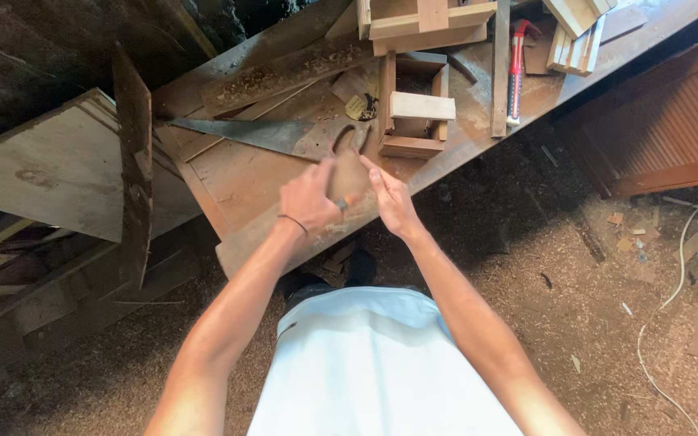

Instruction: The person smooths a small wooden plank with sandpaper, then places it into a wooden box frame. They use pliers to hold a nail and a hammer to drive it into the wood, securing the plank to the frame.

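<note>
Wooden, flat brown block (347,179) sits clamped between left hand (307,199) and right hand (393,202) above the dusty table (236,182), beside a grey handsaw (264,135).

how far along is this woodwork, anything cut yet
Done: small wood frames sit assembled on the bench, shavings around. In hand: left hand and right hand hold a small block beside the saw. Left: no cut shows on the block.

The handsaw (284,137) has a dull grey metal blade and a worn wooden handle, lying on a rough, dusty wooden bench (236,182) beside pale bare-wood frames (414,113) and a glossy red plastic-handled hammer (516,73).
</note>
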